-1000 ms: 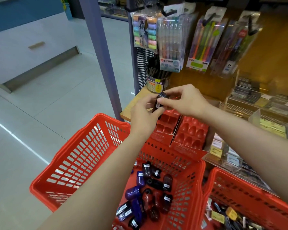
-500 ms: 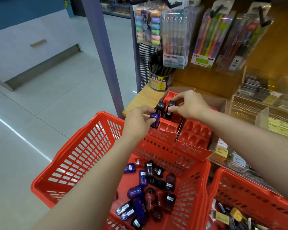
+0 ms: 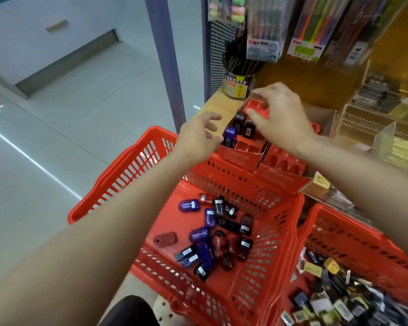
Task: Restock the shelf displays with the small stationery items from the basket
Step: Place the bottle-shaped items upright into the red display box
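Three small plastic sharpeners, one purple [image 3: 230, 136] and two dark [image 3: 244, 124], stand in the red slotted display tray [image 3: 243, 147] on the wooden shelf [image 3: 218, 105] at twelve o'clock. Left hand [image 3: 198, 137] hangs beside the purple one with fingers loose and spread, holding nothing, while right hand [image 3: 280, 114] curls over the tray, fingers bent, touching the dark ones. Many more sharpeners [image 3: 217, 238] lie in the red plastic basket [image 3: 264, 234] at six o'clock.

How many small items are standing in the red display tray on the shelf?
3: a purple one at the front left, a dark one behind it, another dark one to its right. The right hand may hide more.
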